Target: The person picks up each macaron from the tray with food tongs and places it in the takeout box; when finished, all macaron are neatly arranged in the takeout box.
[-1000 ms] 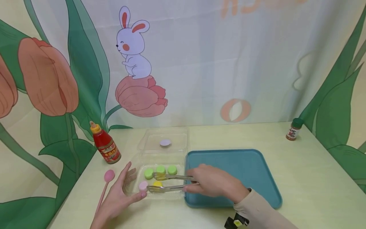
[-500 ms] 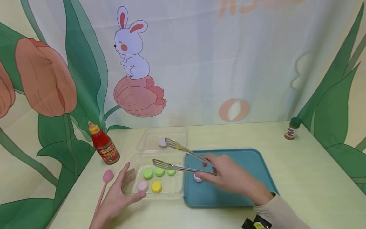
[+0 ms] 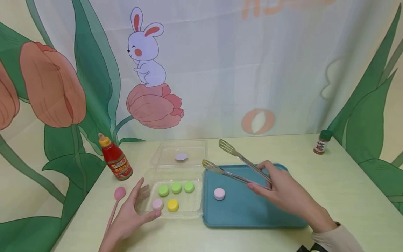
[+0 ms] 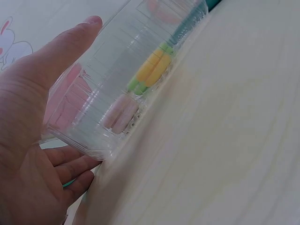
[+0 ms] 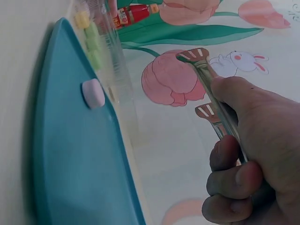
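Observation:
My left hand [image 3: 129,217] rests at the left corner of a clear plastic box [image 3: 189,213], thumb straight along its front and fingers loosely at its side. Inside lie three green macarons [image 3: 176,187], a yellow macaron [image 3: 172,205] and a pink macaron [image 3: 157,204]. My right hand [image 3: 283,190] holds metal tongs [image 3: 239,178] by the handle end, over the blue tray [image 3: 239,213]. The tongs are spread, with nothing between their slotted tips. Another pink macaron [image 3: 219,194] lies on the tray's left part; it also shows in the right wrist view.
Behind the box its clear lid [image 3: 195,154] lies folded back, with a pale round piece [image 3: 181,156] on it. A red sauce bottle [image 3: 116,159] and a pink spoon [image 3: 119,193] are at the left. A green-capped spice jar [image 3: 322,141] stands far right.
My right hand has lifted the tongs from over the box and moved them right, above the tray. The tray's pink macaron has come into full view. My left hand has stayed put.

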`<state>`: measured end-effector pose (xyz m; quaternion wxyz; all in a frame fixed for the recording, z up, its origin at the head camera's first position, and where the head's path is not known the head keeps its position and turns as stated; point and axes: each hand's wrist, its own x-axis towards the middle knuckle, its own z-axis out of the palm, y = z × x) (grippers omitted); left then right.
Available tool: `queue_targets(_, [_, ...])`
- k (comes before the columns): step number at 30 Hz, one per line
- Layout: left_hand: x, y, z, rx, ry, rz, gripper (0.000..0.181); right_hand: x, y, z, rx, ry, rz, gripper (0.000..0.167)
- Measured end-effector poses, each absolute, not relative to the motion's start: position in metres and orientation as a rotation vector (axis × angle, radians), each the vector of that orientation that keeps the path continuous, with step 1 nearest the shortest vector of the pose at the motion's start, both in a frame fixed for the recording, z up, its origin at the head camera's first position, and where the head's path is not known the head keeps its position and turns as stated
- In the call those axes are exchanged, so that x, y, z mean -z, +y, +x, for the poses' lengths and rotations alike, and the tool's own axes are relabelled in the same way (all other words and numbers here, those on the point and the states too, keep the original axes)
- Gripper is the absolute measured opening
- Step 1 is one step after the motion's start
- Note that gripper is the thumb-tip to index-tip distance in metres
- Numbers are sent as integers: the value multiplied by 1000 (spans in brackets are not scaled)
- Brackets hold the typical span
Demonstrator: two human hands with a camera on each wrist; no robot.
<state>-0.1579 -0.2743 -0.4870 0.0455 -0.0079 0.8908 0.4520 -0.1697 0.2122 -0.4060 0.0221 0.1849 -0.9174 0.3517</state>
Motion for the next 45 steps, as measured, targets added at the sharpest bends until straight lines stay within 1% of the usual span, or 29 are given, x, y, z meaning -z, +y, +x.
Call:
queue_targets(4, [488, -274, -157, -1380, 2716, -38, 132, 418, 222, -167, -1071, -2865, 546, 61])
queue_targets(12, [490, -274, -158, -1399, 2718, -20, 132, 434, 240, -161, -1029, -2898, 546, 55])
queue_targets(20, [491, -276, -159, -1431, 2733, 28, 131, 443, 252, -158, -1060, -2955, 655, 54])
queue_targets(28, [491, -277, -159, -1441, 2738, 41, 130, 447, 245, -161, -1072, -3041, 804, 58])
queue_targets(40, [491, -278, -158, -1440, 2746, 58, 130, 447, 235, -163, -990, -3072, 918, 50])
queue_targets(45, [490, -278, -158, -1430, 2752, 53, 130, 449, 232, -164, -1000, -3053, 963, 39])
